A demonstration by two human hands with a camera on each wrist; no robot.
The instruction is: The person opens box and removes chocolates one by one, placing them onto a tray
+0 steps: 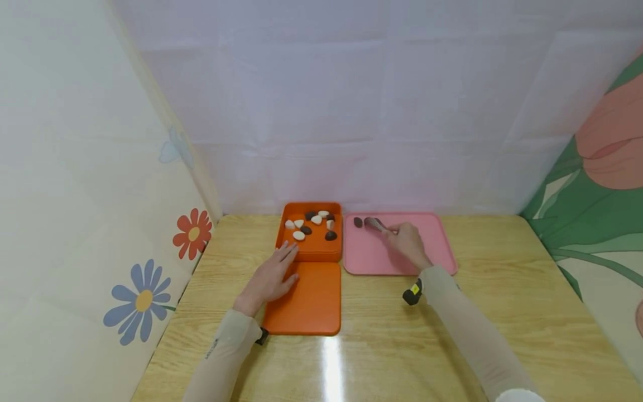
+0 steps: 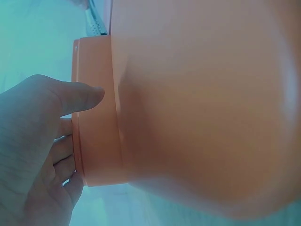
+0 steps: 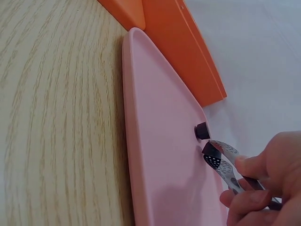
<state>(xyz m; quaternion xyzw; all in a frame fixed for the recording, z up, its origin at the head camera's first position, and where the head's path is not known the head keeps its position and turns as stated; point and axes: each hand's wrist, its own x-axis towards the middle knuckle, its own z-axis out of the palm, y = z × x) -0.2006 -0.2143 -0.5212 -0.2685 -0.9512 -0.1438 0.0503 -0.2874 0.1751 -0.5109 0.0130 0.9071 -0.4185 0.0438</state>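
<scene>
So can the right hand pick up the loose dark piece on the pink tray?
Probably not yet: the tongs in the right hand have another dark piece between their tips, though the loose piece lies close by.

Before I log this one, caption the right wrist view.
The right hand holds metal tongs, a dark piece between their tips, at the pink tray.

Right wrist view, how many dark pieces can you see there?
2. One dark piece sits on the pink tray; another dark piece is between the tips of the tongs in the right hand. Those in the orange box are hidden from this view.
</scene>
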